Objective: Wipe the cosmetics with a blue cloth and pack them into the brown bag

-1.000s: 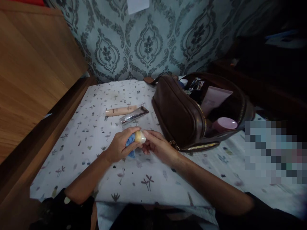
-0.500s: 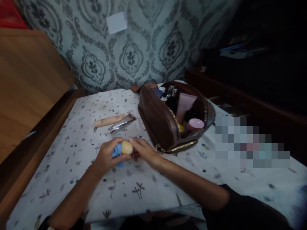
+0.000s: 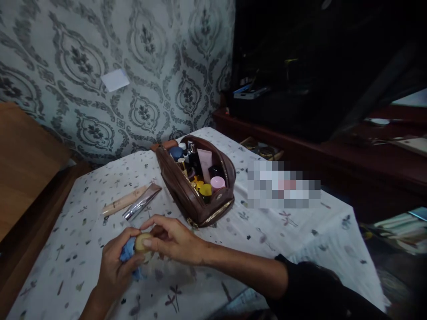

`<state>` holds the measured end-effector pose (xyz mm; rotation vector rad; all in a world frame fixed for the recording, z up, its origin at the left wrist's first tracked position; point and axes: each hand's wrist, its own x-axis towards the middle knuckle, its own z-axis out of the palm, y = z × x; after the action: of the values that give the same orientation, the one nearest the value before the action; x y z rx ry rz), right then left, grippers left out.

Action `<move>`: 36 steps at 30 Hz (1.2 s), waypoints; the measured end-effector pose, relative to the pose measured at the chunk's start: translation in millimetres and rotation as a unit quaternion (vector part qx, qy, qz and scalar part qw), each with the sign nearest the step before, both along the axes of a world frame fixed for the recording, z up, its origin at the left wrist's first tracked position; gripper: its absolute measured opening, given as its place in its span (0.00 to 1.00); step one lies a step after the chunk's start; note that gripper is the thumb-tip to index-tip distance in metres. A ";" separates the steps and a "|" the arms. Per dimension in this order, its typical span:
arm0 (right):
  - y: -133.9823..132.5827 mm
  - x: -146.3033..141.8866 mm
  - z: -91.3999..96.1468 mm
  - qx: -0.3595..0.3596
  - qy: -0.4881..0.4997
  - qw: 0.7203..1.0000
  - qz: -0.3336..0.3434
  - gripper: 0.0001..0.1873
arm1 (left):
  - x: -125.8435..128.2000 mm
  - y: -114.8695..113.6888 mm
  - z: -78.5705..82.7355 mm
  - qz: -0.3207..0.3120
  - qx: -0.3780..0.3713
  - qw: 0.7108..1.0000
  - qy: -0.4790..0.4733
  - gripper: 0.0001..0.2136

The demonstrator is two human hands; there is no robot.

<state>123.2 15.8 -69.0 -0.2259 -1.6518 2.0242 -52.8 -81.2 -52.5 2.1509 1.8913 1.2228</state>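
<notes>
Over the near left of the table, my left hand (image 3: pixel 116 258) is closed around a crumpled blue cloth (image 3: pixel 127 250) and a small, round, pale-yellow container (image 3: pixel 143 242). The thumb and fingers of my right hand (image 3: pixel 176 240) grip the container from the other side, thumb on its rounded face. What lies under the fingers is hidden. Beyond my hands, a beige tube (image 3: pixel 122 201) and a silver tube (image 3: pixel 142 202) lie side by side. An unzipped brown toiletry bag (image 3: pixel 180 191) stands right of them, holding a pink tube (image 3: pixel 206 162), a pink-lidded jar (image 3: pixel 217 183) and several other cosmetics.
A white patterned cloth (image 3: pixel 90 266) covers the table. At the bag's right is a pixelated patch (image 3: pixel 283 184). Dark red furniture (image 3: pixel 320 164) with an open drawer (image 3: pixel 267 153) borders the right side. A wooden panel (image 3: pixel 30 155) stands left, and a patterned wall (image 3: pixel 147 66) rises behind.
The view has swung to the right. My right hand has shifted from beside the yellow container to gripping it, thumb across its face. The tubes and bag rest as before.
</notes>
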 end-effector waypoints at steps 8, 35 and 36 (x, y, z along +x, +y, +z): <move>0.7 31.5 20.6 -0.008 0.035 0.999 -0.013 0.34 | 29.7 12.1 22.8 -0.038 0.047 0.998 0.000 0.19; 100.0 114.6 96.0 0.336 -0.147 0.865 -0.344 0.11 | 94.3 102.2 97.8 -0.147 0.074 0.925 0.343 0.17; 102.6 112.4 97.8 0.365 -0.173 0.847 -0.345 0.10 | 96.6 107.1 103.2 -0.155 0.046 0.918 0.363 0.17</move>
<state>235.6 118.4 28.8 -0.7988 -2.0332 0.7760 43.9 25.9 50.7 3.0994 1.5546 0.4815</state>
